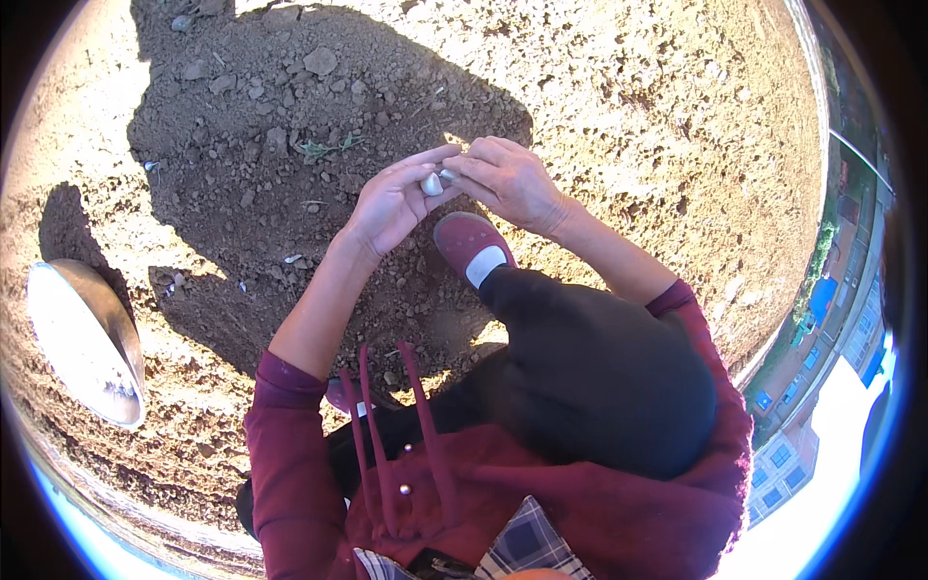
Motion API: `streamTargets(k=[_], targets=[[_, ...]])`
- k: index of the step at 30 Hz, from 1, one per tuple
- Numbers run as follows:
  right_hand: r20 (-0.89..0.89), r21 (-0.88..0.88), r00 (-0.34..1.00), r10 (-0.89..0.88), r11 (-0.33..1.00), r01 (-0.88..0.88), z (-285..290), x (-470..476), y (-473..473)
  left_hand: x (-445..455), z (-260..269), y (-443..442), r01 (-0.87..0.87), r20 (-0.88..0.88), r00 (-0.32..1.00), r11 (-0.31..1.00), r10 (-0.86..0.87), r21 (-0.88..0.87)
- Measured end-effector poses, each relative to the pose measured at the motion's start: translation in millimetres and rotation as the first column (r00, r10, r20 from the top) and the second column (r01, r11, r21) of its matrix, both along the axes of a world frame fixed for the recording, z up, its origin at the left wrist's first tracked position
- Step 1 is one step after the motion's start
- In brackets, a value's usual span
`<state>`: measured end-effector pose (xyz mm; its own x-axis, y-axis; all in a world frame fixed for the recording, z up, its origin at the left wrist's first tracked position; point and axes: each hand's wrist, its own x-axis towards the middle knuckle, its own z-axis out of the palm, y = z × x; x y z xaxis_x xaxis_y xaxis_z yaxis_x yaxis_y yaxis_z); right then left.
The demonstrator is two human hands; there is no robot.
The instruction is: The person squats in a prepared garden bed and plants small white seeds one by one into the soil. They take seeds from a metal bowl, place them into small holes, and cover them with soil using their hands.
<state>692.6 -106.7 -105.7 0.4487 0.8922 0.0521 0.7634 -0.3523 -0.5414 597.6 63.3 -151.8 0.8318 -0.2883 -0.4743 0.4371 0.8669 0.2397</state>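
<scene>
My left hand [391, 199] is palm up and partly cupped. A white garlic clove [431, 184] rests in it against the fingers. My right hand [518, 185] meets its fingertips from the right, and a second pale clove [448, 174] is pinched under the right thumb and fingers. Both hands are above shaded, crumbly soil [254, 196], just beyond my maroon shoe [464, 235]. A few small whitish pieces lie on the soil, among them a clove [293, 259] left of my left forearm and another clove [151, 166] farther left.
A shiny metal basin [116, 304] stands on the soil at the left, its inside mostly glaring white. A small green weed [319, 148] and several clods, one a large clod [320, 61], lie ahead. Buildings [783, 457] show at the right rim.
</scene>
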Motion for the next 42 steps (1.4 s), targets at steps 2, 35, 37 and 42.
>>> streamTargets(k=[2, 35, 37, 42], targets=[[0.047, -0.005, 0.998, 0.03, 1.0, -0.03, -7, 4, -1, 7, -1, -4, 0.022, -0.037, 0.999, 0.997, -0.02, 0.068], [0.237, -0.246, 0.792, -0.563, 0.754, 0.609, -92, 235, -151, 43, -6, -39, -0.127, -0.143, 0.98, 0.988, 0.138, 0.084], [0.239, -0.253, 0.798, -0.553, 0.758, 0.601, -90, 233, -142, 40, -6, -35, -0.147, -0.158, 0.974, 0.985, 0.16, 0.091], [0.364, -0.488, 0.787, -0.499, 0.618, 0.617, -91, 238, -114, 34, -3, -29, -0.183, -0.17, 0.965, 0.976, 0.201, 0.117]])
